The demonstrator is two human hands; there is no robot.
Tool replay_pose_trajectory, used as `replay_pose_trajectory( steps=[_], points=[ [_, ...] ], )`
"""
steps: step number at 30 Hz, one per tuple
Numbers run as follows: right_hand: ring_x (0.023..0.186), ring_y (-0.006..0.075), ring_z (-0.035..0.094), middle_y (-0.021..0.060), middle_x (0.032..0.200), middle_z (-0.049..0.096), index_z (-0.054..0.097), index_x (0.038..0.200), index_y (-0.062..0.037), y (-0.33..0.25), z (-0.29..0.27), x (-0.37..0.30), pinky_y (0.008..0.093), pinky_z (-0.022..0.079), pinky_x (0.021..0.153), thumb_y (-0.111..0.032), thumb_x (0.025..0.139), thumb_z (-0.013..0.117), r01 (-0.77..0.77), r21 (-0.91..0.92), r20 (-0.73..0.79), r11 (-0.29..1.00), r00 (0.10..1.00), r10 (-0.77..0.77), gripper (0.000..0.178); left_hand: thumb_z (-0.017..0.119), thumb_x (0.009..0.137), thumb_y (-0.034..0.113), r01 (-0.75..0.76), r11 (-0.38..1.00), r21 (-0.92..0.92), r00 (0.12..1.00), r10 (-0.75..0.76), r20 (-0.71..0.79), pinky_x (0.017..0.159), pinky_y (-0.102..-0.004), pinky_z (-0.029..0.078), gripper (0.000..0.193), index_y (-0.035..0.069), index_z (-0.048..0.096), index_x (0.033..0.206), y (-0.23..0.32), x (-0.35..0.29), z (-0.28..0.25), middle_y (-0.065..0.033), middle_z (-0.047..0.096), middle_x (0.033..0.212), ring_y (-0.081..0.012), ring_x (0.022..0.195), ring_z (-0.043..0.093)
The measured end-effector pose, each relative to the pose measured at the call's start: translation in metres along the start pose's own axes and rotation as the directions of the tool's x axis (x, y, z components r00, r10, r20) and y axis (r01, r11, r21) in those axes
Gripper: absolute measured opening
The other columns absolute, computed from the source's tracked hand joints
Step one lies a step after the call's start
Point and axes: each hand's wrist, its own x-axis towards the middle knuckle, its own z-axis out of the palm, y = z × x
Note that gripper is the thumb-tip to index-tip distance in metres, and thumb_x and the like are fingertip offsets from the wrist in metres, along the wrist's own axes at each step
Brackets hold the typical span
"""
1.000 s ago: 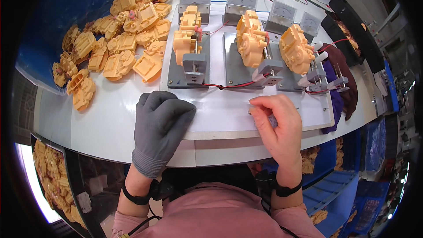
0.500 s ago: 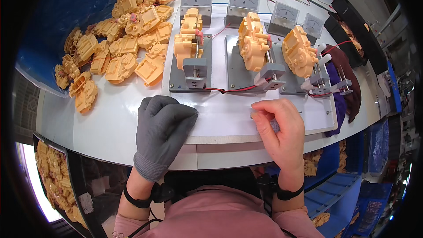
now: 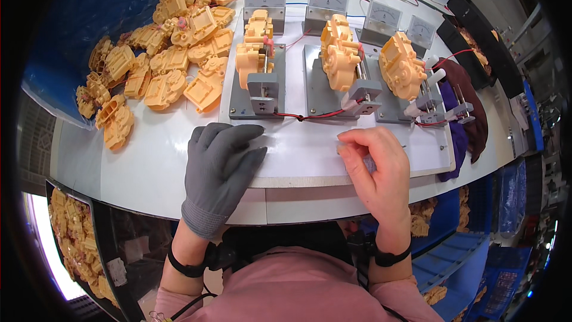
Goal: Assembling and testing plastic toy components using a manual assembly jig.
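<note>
My left hand (image 3: pixel 219 170), in a grey knit glove, rests at the front of the bench with thumb and forefinger parted and nothing between them. My bare right hand (image 3: pixel 381 167) is curled, its thumb and forefinger tips slightly apart, with no object visible in them. Beyond my hands stand three grey test fixtures, each bearing an orange-yellow plastic gearbox housing: the left housing (image 3: pixel 253 53), the middle housing (image 3: pixel 339 53) and the right housing (image 3: pixel 402 68). A grey clamp block (image 3: pixel 263 88) sits in front of the left housing. Neither hand touches a fixture.
Several analog panel meters (image 3: pixel 265 1) line the back. A heap of similar housings (image 3: pixel 170 59) lies at the left against blue sheeting (image 3: pixel 53 42). Red and black wires (image 3: pixel 304 118) join the fixtures. A purple and brown cloth (image 3: pixel 468 119) lies at the right; blue crates (image 3: pixel 447 262) stand below.
My left thumb and forefinger have parted from a closed pinch. My right hand has barely moved. The housings stay on their fixtures; the whole view has shifted slightly.
</note>
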Motion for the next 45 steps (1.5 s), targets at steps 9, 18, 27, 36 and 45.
replay_pose_trajectory(
  steps=[9,18,27,36,45],
  points=[
    [0.07,0.0218,0.061,0.0053,0.079,0.064,0.069,0.095,-0.0059,0.0003,0.0004,-0.0003,0.0345,0.047,0.067,-0.015,0.087,0.077,-0.006,0.013,-0.005,1.0,1.0,0.006,0.015,0.073,0.086,0.006,-0.003,0.999,0.036,0.998,0.001,0.057,0.089,-0.0352,0.046,0.015,0.005,0.07,0.101,0.0018,0.0006,-0.0039,-0.0091,0.062,0.098,-0.0257,0.098,0.056],
    [0.07,0.0219,0.061,0.0047,0.079,0.064,0.069,0.095,-0.0064,-0.0004,0.0006,-0.0002,0.0354,0.047,0.068,-0.015,0.086,0.078,0.006,0.006,-0.019,1.0,1.0,-0.006,0.015,0.077,0.084,0.011,0.033,0.999,0.002,0.999,-0.033,0.028,0.087,-0.0379,0.044,0.012,0.011,0.073,0.094,0.0014,-0.0003,-0.0014,-0.0051,0.065,0.095,-0.0272,0.095,0.055],
    [0.071,0.0218,0.061,0.004,0.078,0.064,0.07,0.095,-0.0068,-0.0011,0.0002,-0.0002,0.0353,0.046,0.068,-0.015,0.086,0.078,0.01,-0.013,-0.019,1.0,1.0,-0.01,0.015,0.077,0.084,0.011,0.031,1.0,-0.003,0.999,-0.031,0.024,0.088,-0.0379,0.044,0.011,0.011,0.072,0.094,0.0016,-0.001,-0.0014,-0.0044,0.065,0.095,-0.0267,0.096,0.054],
    [0.071,0.022,0.061,0.0042,0.078,0.064,0.07,0.095,-0.0068,-0.0007,0.0006,-0.0008,0.0351,0.047,0.068,-0.016,0.086,0.078,0.007,-0.01,-0.019,1.0,1.0,-0.007,0.015,0.077,0.084,0.01,0.023,1.0,0.0,0.999,-0.023,0.023,0.088,-0.0378,0.044,0.012,0.011,0.073,0.095,0.0014,-0.0011,-0.0015,-0.0045,0.065,0.095,-0.0268,0.097,0.054],
    [0.072,0.0221,0.061,0.0044,0.079,0.064,0.07,0.094,-0.0069,-0.0005,0.0008,-0.001,0.0352,0.046,0.068,-0.016,0.086,0.078,-0.01,-0.004,-0.012,1.0,1.0,0.01,0.015,0.078,0.083,0.009,0.006,1.0,-0.01,1.0,-0.006,0.015,0.087,-0.0378,0.044,0.012,0.011,0.072,0.094,-0.0001,-0.0008,-0.001,-0.0042,0.066,0.094,-0.0264,0.094,0.055]
  ],
)
